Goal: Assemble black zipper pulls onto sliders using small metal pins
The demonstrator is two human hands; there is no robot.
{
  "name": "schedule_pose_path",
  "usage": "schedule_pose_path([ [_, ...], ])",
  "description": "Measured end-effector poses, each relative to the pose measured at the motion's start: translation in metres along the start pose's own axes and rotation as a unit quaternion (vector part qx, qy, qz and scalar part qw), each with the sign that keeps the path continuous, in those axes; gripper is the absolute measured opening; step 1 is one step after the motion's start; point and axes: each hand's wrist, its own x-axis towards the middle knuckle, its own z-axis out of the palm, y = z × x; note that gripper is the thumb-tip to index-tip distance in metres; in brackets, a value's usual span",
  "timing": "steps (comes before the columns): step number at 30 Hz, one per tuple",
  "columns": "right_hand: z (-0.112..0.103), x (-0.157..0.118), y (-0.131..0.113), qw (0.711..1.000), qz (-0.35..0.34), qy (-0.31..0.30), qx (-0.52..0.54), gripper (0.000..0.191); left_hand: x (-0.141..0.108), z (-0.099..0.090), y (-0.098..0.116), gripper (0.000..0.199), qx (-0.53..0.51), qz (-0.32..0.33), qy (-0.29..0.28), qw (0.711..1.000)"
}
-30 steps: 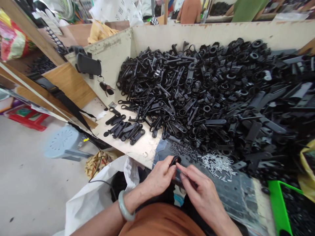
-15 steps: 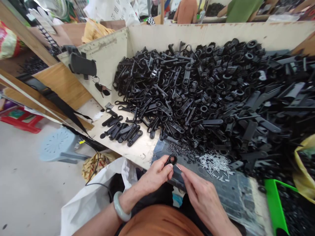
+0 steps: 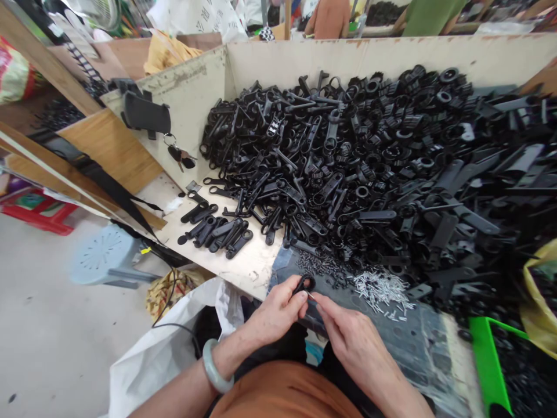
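Observation:
My left hand (image 3: pixel 281 310) is closed on a black plastic part with a ring end (image 3: pixel 307 283), held above the front edge of the bench. Between the thumb and fingers of my right hand (image 3: pixel 348 328) is a thin metal pin (image 3: pixel 310 295), its tip touching the ring's lower rim. Just beyond lie a heap of small silver pins (image 3: pixel 383 292) and a scatter of tiny black pieces (image 3: pixel 319 266) on a dark mat (image 3: pixel 404 337). Several long black parts (image 3: pixel 217 232) lie in a group to the left.
A large pile of black plastic parts (image 3: pixel 331 145) fills the walled bench. At right stands a green bin (image 3: pixel 489 363) beside a yellow bag (image 3: pixel 537 296). A blue stool (image 3: pixel 100 255) and a white sack (image 3: pixel 148 354) are at left. Co-workers sit beyond the back wall.
My right hand has moved slightly left and brought the pin against the ring. My left hand has stayed almost still, with the ring turned slightly.

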Motion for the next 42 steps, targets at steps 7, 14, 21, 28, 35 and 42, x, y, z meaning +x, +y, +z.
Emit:
schedule_pose_path([
  [7, -0.011, 0.012, -0.019, 0.974, 0.118, -0.153, -0.118, 0.044, 0.0, 0.008, 0.002, 0.014, 0.04, 0.017, 0.058, 0.997],
  [14, -0.012, 0.022, -0.044, 0.945, 0.187, -0.178, -0.199, 0.049, 0.003, 0.012, 0.003, 0.015, 0.097, 0.011, 0.111, 0.989],
  [21, -0.026, 0.019, -0.043, 0.969, 0.162, -0.127, -0.137, 0.032, 0.003, 0.009, -0.001, 0.03, 0.168, 0.077, 0.114, 0.976],
  [28, -0.046, -0.026, -0.023, 0.995, 0.09, -0.025, -0.022, 0.029, -0.002, -0.001, 0.008, 0.031, 0.145, 0.112, 0.134, 0.974],
  [35, -0.089, -0.015, 0.039, 0.922, 0.235, 0.305, 0.042, 0.041, 0.003, -0.017, 0.031, 0.043, -0.117, 0.005, 0.205, 0.972],
  [42, -0.086, 0.024, 0.084, 0.892, 0.257, 0.367, 0.06, 0.044, 0.005, 0.015, 0.039, 0.047, -0.343, -0.042, 0.104, 0.933],
])
